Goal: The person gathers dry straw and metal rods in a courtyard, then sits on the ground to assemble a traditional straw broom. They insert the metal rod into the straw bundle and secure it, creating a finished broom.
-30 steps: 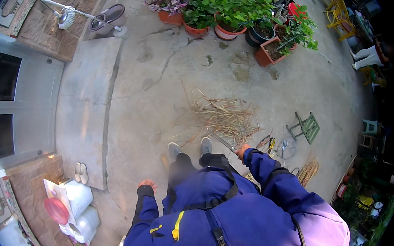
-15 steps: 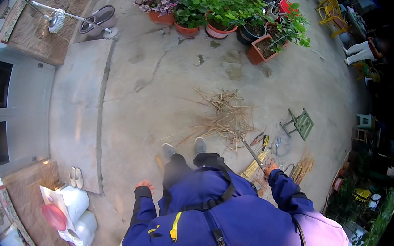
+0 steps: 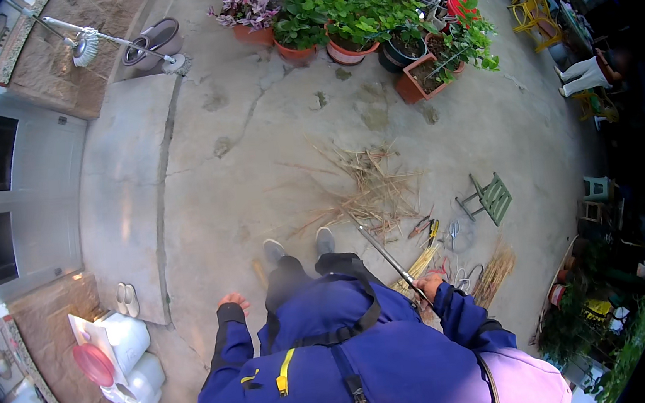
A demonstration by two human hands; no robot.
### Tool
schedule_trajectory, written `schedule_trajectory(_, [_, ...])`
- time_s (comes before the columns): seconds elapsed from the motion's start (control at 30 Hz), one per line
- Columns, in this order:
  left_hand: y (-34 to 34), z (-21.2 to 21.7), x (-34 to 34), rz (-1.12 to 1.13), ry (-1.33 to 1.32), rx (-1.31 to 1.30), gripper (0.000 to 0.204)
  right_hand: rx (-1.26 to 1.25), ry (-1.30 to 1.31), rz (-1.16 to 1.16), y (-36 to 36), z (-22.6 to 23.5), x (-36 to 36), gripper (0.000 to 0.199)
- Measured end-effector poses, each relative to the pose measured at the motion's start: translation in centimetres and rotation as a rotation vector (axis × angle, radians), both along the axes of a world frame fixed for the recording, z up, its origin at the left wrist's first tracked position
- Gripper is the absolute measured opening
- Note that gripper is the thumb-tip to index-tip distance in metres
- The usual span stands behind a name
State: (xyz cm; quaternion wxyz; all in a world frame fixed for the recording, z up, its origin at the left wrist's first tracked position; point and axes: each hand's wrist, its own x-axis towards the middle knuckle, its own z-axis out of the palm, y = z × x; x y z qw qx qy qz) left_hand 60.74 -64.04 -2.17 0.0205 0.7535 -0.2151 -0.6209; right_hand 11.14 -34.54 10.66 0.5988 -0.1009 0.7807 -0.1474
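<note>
My right hand [image 3: 428,284] is closed round the near end of a long, slim metal tool [image 3: 384,251], which looks like a rod or tongs. The tool slants up and left, its far tip by the scattered pile of dry straw stalks [image 3: 372,189] on the ground ahead of my feet. My left hand [image 3: 233,302] hangs low at my left side with its fingers apart and nothing in it. Below my right hand lies a yellow bundle of stalks [image 3: 421,262], partly hidden by it. Another tan straw bundle [image 3: 494,274] lies further right.
Pliers with yellow handles [image 3: 433,231] and scissors [image 3: 454,231] lie right of the straw. Beyond stands a green folding stool [image 3: 491,199]. Potted plants [image 3: 350,47] line the far side. A concrete step [image 3: 132,196] runs along the left. Another person [image 3: 586,75] stands far right.
The metal tool and my right hand have shifted left, its tip moving toward the near edge of the straw. A few stalks lie differently. My left hand has barely moved.
</note>
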Motion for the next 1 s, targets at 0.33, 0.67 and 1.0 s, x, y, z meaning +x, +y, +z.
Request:
schedule_trajectory(0.33, [1.5,-1.3,0.5,0.105,-0.081,0.042,0.030,-0.051,-0.219,-0.339,-6.8,1.3,-2.0,0.020])
schedule_trajectory(0.67, [-3.1,-2.2,2.9,0.214,-0.056,0.045,0.030,-0.011,-0.196,-0.319,-19.7,3.7,-0.9,0.018])
schedule_trajectory(1.0, [-18.0,-7.6,6.3,0.299,-0.080,0.210,0.021,-0.062,0.020,-0.174,-36.8,4.6,3.8,0.018])
